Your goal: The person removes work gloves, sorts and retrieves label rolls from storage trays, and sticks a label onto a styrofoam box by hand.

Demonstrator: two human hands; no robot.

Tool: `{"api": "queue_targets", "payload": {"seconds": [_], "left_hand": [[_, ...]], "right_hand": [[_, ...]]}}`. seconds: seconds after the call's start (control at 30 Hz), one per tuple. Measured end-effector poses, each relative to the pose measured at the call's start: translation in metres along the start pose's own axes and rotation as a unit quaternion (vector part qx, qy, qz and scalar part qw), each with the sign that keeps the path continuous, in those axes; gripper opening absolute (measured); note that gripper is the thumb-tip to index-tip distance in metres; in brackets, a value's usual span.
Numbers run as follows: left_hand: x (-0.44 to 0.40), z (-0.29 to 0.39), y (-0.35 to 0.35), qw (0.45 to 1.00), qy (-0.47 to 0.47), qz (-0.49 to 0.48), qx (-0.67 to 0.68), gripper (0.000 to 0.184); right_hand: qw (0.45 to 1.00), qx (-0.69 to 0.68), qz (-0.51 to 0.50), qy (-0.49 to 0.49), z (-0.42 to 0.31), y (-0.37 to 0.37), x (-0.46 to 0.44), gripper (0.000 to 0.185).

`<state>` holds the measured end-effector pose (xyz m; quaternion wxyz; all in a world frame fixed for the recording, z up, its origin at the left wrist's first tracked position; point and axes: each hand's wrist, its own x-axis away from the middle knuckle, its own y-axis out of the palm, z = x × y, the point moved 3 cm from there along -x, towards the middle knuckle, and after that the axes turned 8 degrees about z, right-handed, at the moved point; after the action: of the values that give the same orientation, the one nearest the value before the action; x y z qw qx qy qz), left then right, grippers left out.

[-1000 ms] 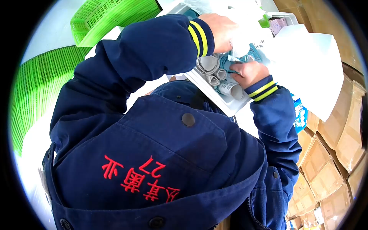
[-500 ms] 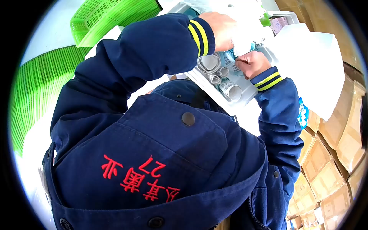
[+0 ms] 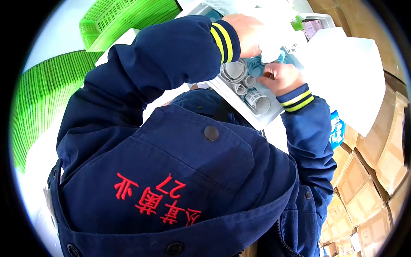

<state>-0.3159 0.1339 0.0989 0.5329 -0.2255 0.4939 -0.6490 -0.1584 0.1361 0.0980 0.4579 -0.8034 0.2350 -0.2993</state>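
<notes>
My left hand [image 3: 245, 35] is over the far part of a white tray [image 3: 250, 118], its fingers bent down beside a white, overexposed item [image 3: 270, 50]; glare hides what its fingertips hold. At the tray's right side is my right hand [image 3: 281, 79], fingers curled with thumb and forefinger close together; whatever is between them is too small to tell. In the tray, between and below the hands, lie rolled white labels [image 3: 233, 71], a printed roll [image 3: 258, 102] near the corner, and teal-backed rolls [image 3: 255, 66].
Green plastic baskets [image 3: 115, 21] are stacked at the upper left, with another green stack [image 3: 51, 94] below. A large white sheet [image 3: 351, 81] stands right of the tray. Cardboard boxes [image 3: 355, 180] line the right side. A blue and white packet [image 3: 337, 130] is by my right sleeve.
My right hand has moved off the teal rolls, first up and right, then slightly back down and left. The printed teal strip near it has shifted. My left hand has barely moved.
</notes>
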Motion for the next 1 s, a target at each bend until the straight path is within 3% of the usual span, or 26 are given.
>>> {"api": "queue_targets", "payload": {"seconds": [0.2, 0.27, 0.57, 1.0], "left_hand": [[-0.001, 0.004, -0.004, 1.0, 0.01, 0.01, 0.023, 0.037], [-0.002, 0.004, -0.003, 0.999, -0.022, -0.027, 0.001, 0.037], [-0.002, 0.003, -0.001, 0.999, -0.019, -0.026, -0.003, 0.036], [-0.003, 0.005, -0.002, 0.999, -0.016, -0.037, -0.009, 0.035]], "right_hand": [[0.993, -0.084, -0.058, -0.051, -0.014, 0.013, 0.0, 0.021], [0.995, -0.069, -0.041, -0.053, -0.007, 0.013, -0.002, 0.02], [0.995, -0.098, -0.007, -0.018, 0.008, 0.011, -0.002, 0.015], [0.989, -0.141, 0.025, -0.041, 0.005, 0.006, 0.002, 0.014]]}}
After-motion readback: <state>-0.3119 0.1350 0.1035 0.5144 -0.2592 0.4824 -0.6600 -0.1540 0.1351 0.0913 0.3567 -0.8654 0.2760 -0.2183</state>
